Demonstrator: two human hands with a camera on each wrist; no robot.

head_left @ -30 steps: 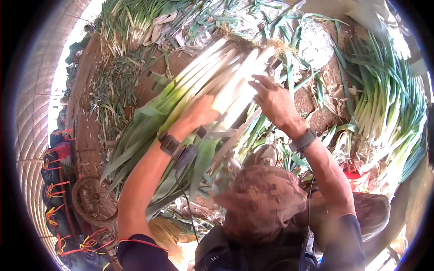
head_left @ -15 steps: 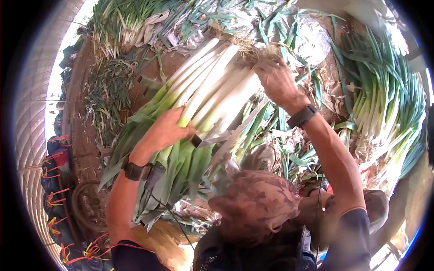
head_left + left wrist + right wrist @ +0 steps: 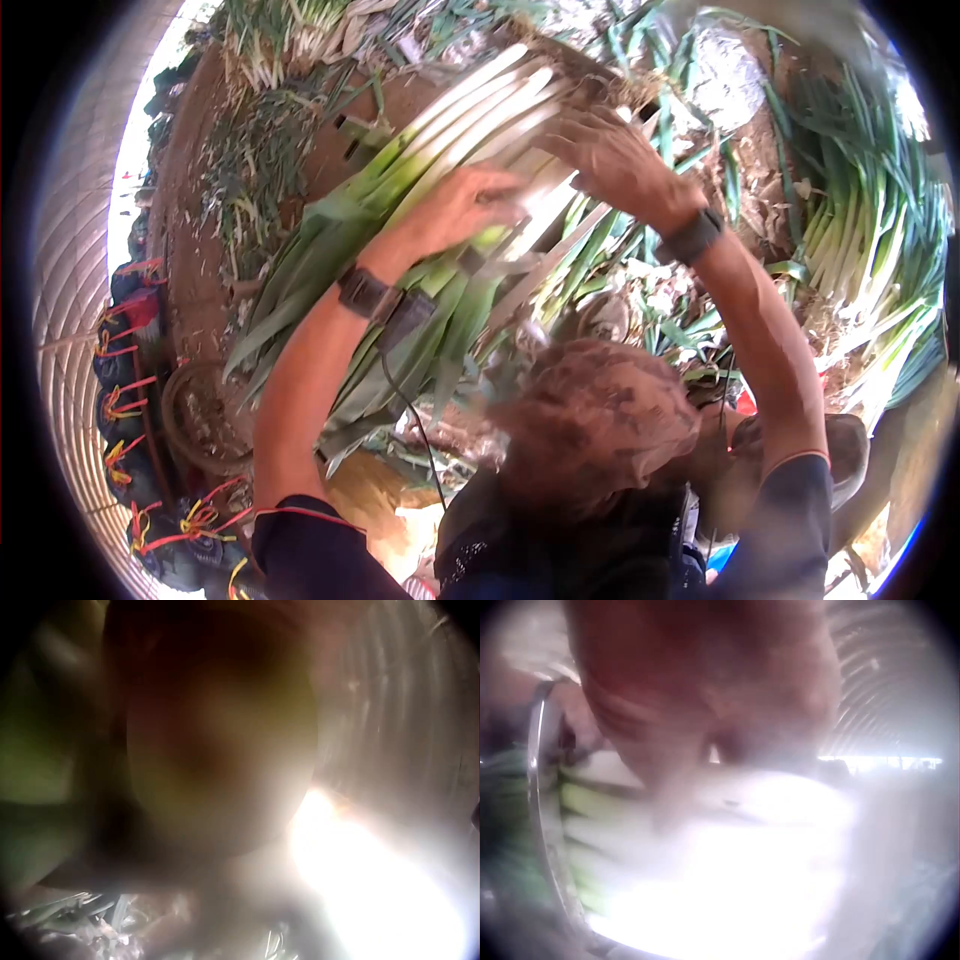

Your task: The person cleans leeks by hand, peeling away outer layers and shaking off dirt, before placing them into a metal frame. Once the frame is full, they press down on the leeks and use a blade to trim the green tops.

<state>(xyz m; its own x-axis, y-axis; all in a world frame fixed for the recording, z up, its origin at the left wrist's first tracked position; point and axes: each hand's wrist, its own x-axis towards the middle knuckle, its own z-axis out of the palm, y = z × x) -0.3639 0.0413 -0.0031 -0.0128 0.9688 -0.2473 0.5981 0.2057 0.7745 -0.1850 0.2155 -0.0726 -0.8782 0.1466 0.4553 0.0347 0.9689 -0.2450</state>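
A thick bundle of leeks (image 3: 440, 150) lies slantwise in a metal rack, white stems toward the far side and green leaves toward the near left. My left hand (image 3: 455, 210) is over the middle of the bundle, fingers loosely bent, with thumb and fingers apart. Farther up, my right hand (image 3: 625, 165) reaches over the white stems near the roots, its fingers fairly straight. In the right wrist view, that hand (image 3: 705, 690) has its blurred fingertips right at the bright white stems (image 3: 727, 862). The left wrist view is mostly blurred.
A metal bar of the rack (image 3: 544, 795) runs beside the stems. More leeks (image 3: 850, 230) are piled at the right, others (image 3: 270, 40) at the far left. Leaf scraps (image 3: 255, 190) litter the ground. A wheel (image 3: 205, 415) stands at lower left, near dark bundles with coloured ties (image 3: 125, 400).
My left hand moved down the bundle toward the leaves, then back up and right over the stems. The right hand reached up to the root ends, then came back down onto the stems.
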